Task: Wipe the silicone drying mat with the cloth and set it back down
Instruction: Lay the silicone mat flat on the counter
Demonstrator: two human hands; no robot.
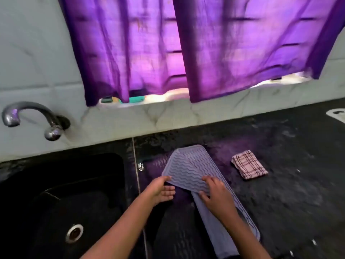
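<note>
A lavender silicone drying mat [188, 167] with wavy ridges lies folded over on the dark counter, its near part bent under and trailing toward me. My left hand [162, 189] pinches the mat's left folded edge with thumb on top. The fingers of my right hand [216, 195] curl over the fold at the right side. A folded pink-and-dark checked cloth [249, 164] lies on the counter to the right of the mat, apart from both hands.
A black sink [61, 202] with a metal drain sits at the left, a chrome tap [28, 114] on the tiled wall above it. Purple curtains [186, 43] hang over the window ledge. A white object [337, 114] lies at the far right of the counter.
</note>
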